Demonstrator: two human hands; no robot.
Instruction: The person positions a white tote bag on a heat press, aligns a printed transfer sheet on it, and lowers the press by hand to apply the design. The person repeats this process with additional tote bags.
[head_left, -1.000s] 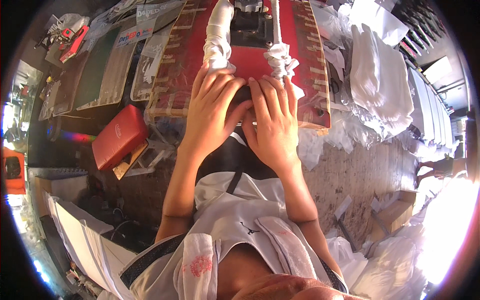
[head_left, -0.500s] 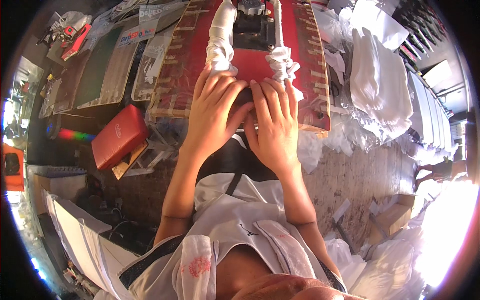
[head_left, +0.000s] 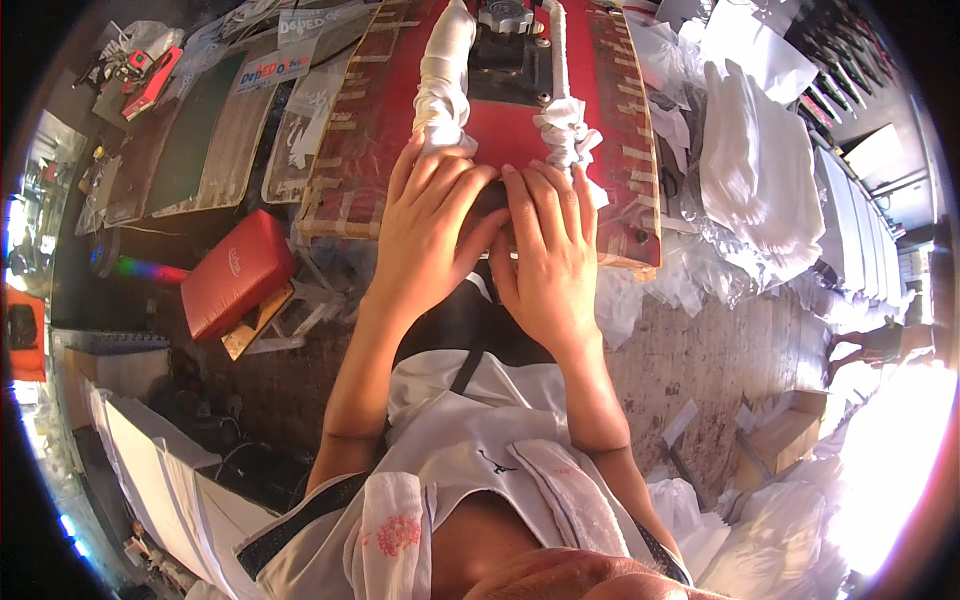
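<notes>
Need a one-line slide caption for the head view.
Left hand and right hand press flat, side by side, on a dark fabric piece atop a red padded work board.

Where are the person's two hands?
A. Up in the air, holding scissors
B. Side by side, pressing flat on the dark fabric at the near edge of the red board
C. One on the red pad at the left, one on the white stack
B: the left hand and right hand lie flat, fingers spread, next to each other on the dark fabric at the near edge of the red board.
</notes>
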